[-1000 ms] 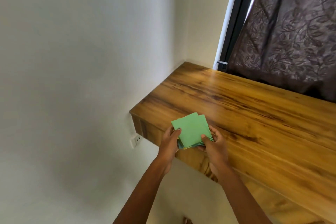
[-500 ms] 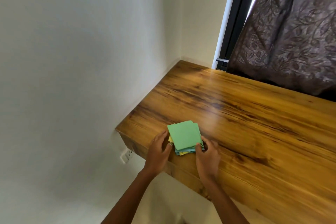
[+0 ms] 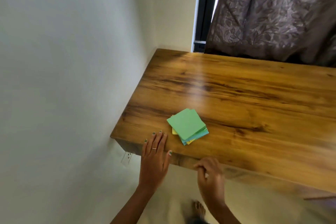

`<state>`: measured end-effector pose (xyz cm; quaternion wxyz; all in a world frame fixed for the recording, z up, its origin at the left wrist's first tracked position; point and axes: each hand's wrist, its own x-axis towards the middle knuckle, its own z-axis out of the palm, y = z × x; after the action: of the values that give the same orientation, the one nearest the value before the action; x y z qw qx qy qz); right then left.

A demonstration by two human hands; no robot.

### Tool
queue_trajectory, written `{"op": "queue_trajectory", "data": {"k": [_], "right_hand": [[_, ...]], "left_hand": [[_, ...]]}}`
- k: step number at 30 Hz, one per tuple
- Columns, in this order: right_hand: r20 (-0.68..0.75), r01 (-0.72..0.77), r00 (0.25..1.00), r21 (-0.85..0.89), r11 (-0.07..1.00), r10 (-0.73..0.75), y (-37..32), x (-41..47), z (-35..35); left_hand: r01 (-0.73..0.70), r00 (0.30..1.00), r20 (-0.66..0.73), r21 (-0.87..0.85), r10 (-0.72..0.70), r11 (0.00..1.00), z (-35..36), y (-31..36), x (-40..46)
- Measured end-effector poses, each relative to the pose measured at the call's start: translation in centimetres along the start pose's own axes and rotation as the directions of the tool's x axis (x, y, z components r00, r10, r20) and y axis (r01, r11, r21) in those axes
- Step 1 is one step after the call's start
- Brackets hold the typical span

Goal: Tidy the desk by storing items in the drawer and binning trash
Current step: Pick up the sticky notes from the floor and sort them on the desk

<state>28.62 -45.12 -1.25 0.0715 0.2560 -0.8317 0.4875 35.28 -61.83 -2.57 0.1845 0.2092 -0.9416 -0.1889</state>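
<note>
Our left hand [image 3: 154,158] flat, released, on the surface [image 3: 245,107] lower centre; right hand [image 3: 209,174] loosely curled, empty; paper stack [image 3: 187,126] apart.

We see white walls [image 3: 72,60] meeting in a corner, a socket [image 3: 126,157] low down, a dark window frame [image 3: 204,11] with daylight beside a patterned curtain [image 3: 276,14], and pale floor [image 3: 169,196].

No readable text, label, brand, number or sign appeared anywhere; the top green sheet of the sticky-note stack [image 3: 186,125] on the wooden desk [image 3: 254,107] was blank.
</note>
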Motion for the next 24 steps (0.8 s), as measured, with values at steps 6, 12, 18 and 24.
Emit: {"op": "queue_trajectory", "data": {"k": [6, 12, 18, 24], "right_hand": [[0.350, -0.825, 0.563, 0.181, 0.535, 0.749, 2.5, -4.3, 4.8], [0.561, -0.795, 0.148, 0.557, -0.239, 0.814, 5.7, -0.8, 6.3], [0.561, -0.672, 0.190, 0.673, -0.310, 0.806, 6.9, -0.4, 6.8], [0.598, -0.692, 0.182, 0.642, -0.331, 0.780, 7.9, -1.4, 6.4]], "left_hand": [[-0.071, 0.997, 0.023, 0.031, 0.070, 0.997, 0.0, -1.3, -2.3], [-0.068, 0.996, 0.057, 0.126, 0.062, 0.990, 0.1, -1.2, -3.0], [-0.062, 0.997, 0.057, 0.131, 0.055, 0.989, 0.0, -1.1, -3.1], [-0.035, 0.997, 0.064, 0.075, 0.031, 0.997, -0.3, -0.9, -2.9]]}}
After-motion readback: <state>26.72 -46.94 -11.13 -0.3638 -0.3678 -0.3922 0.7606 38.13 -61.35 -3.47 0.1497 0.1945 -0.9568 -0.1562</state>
